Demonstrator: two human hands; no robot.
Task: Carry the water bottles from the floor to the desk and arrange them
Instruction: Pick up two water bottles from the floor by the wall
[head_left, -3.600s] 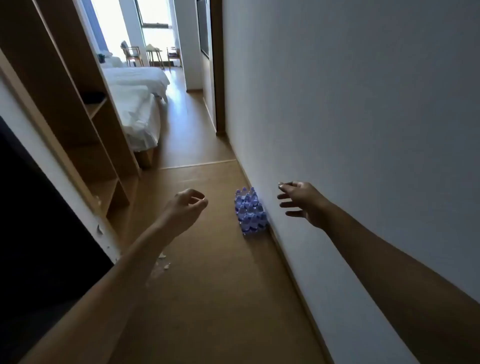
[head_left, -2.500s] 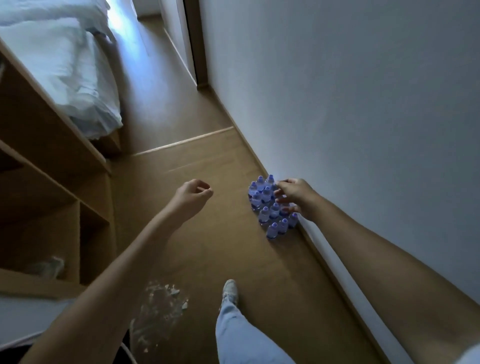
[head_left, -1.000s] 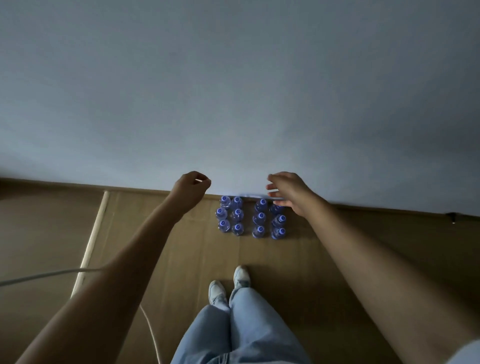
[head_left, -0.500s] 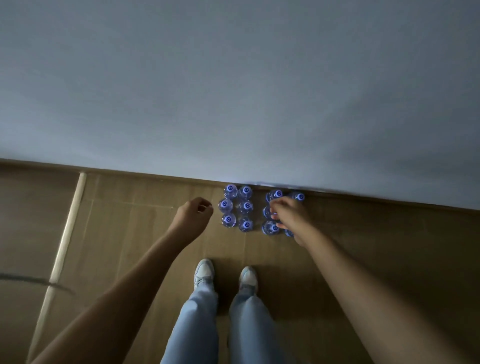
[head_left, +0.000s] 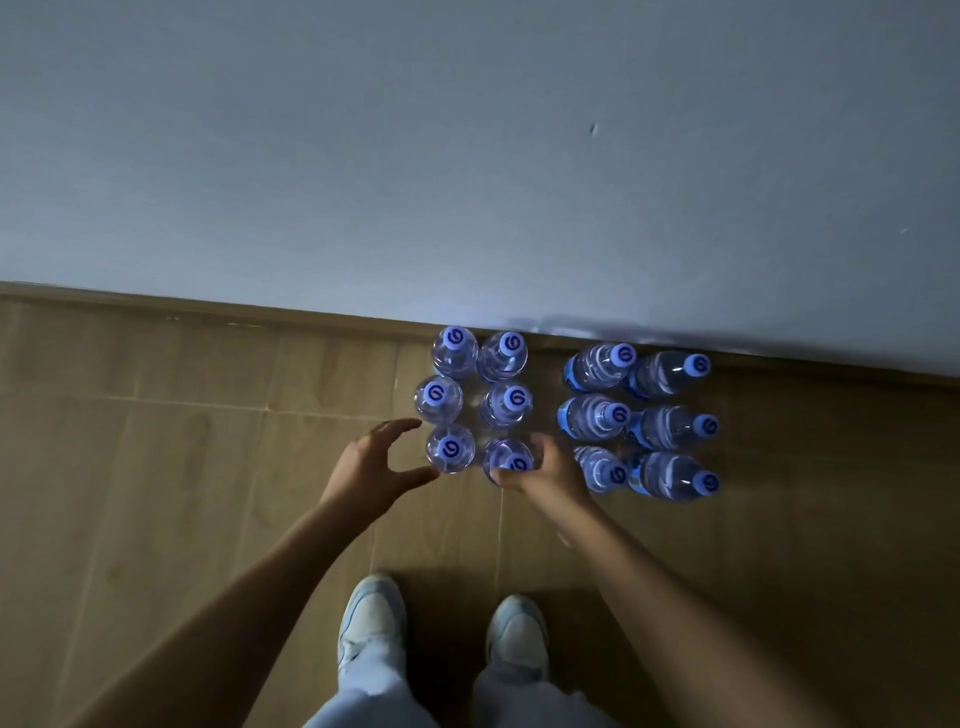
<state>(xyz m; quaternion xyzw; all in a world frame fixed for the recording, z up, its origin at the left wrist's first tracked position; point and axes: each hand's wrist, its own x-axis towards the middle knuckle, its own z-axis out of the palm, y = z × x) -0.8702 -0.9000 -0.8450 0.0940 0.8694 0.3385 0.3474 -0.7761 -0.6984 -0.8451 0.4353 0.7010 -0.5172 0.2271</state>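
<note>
Several clear water bottles with blue caps stand on the wooden floor against the wall, in two blocks: a left block (head_left: 472, 400) and a right block (head_left: 641, 421). My right hand (head_left: 548, 470) curls round the front right bottle (head_left: 510, 460) of the left block, thumb in front of it and fingers behind. My left hand (head_left: 376, 467) is spread wide just left of the front left bottle (head_left: 450, 450), with the thumb tip at its base and the fingers apart from it. The desk is not in view.
A grey wall (head_left: 467, 156) with a wooden baseboard (head_left: 208, 312) runs right behind the bottles. My two light shoes (head_left: 371, 618) (head_left: 517, 636) stand on the floor about a forearm's length in front of the bottles.
I have bent lower over the bottles. My right hand left the right block and closed round the left block's front right bottle. My left hand opened out and reached the front left bottle.
</note>
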